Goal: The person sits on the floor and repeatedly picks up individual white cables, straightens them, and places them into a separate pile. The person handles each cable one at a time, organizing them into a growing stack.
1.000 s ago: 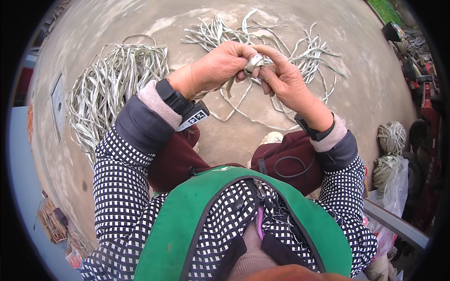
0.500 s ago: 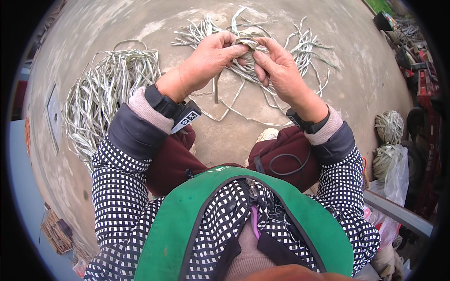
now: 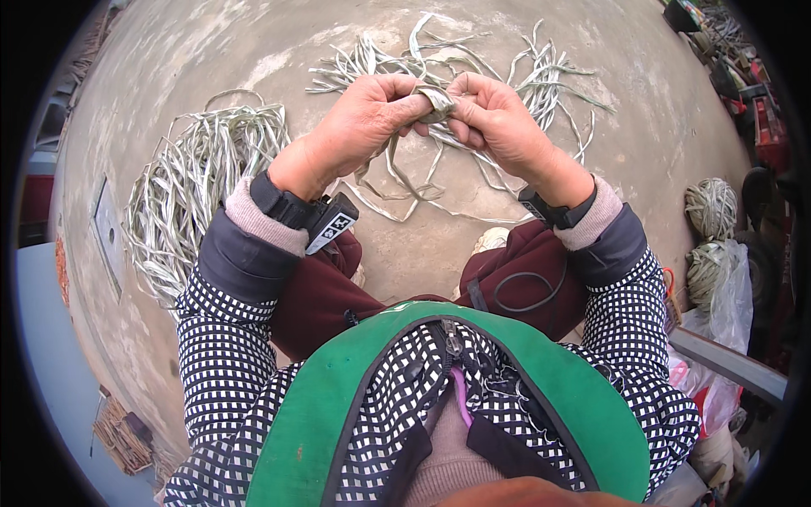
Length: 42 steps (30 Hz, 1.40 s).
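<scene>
Between my two hands is a looped, twisted piece of flat grey-green plastic strap (image 3: 436,101). My left hand (image 3: 372,110) pinches its left side between thumb and fingers. On the other side my right hand (image 3: 494,114) grips it, thumb against curled fingers. A loose tail of strap hangs below my left hand. Beneath and beyond both hands, a spread bundle of silvery strips (image 3: 541,93) lies on the concrete floor, partly hidden by the hands. A large heap of similar strips (image 3: 203,177) lies to the left of my left forearm.
Wound coils of strip (image 3: 710,207) stand at the right, with a clear plastic bag (image 3: 731,296) beside them. A metal bar (image 3: 728,365) juts in at the lower right. A bundle of sticks (image 3: 122,435) lies at lower left. Flat plate (image 3: 106,224) is set in the floor.
Both hands have come slightly nearer to me with the strap. The strap between them now shows a wider fold, and its hanging tail has swung into a looser curve.
</scene>
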Available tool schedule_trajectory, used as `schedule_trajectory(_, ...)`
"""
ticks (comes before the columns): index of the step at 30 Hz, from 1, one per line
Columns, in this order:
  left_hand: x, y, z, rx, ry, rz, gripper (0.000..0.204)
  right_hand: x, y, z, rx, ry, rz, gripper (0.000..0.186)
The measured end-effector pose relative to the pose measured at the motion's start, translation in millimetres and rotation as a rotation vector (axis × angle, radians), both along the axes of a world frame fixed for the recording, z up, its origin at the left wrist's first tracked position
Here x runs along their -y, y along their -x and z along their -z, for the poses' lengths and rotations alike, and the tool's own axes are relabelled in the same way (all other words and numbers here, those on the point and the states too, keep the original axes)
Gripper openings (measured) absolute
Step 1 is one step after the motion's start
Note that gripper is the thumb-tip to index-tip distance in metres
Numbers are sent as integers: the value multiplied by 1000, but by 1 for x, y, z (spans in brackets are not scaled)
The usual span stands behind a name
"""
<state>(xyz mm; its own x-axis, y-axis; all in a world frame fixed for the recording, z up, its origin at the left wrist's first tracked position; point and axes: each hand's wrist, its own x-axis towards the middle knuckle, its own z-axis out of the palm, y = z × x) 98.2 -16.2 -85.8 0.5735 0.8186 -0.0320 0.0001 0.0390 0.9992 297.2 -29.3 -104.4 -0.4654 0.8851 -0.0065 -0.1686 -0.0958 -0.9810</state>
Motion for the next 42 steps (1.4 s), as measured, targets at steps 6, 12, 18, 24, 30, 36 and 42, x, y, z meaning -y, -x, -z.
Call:
schedule_trajectory(6, -5, -4, 5, -349, -12, 11, 15, -1, 1, 6, 180, -36, 8, 11)
schedule_trajectory(12, 1, -11, 23, -532, -692, -108, 19, 0, 5, 10, 240, 109, 34, 9)
schedule_trajectory(18, 5, -12, 30, -522, -1075, -150, 27, 5, 8, 13, -202, 411, 17, 15)
schedule_trajectory(24, 1, -10, 23, -356, -1049, -284, 24, 8, 5, 15, -101, 53, 52, 18)
schedule_trajectory(30, 4, -10, 16, -314, -798, -342, 21, 9, 15, 23, 400, -623, 296, 33)
schedule_trajectory(36, 2, -14, 16, -230, -689, -372, 22, 9, 22, 20, 426, -724, 423, 22)
schedule_trajectory(42, -8, -14, 12, -40, -478, -312, 18, 5, 24, 6, 393, -634, 439, 14)
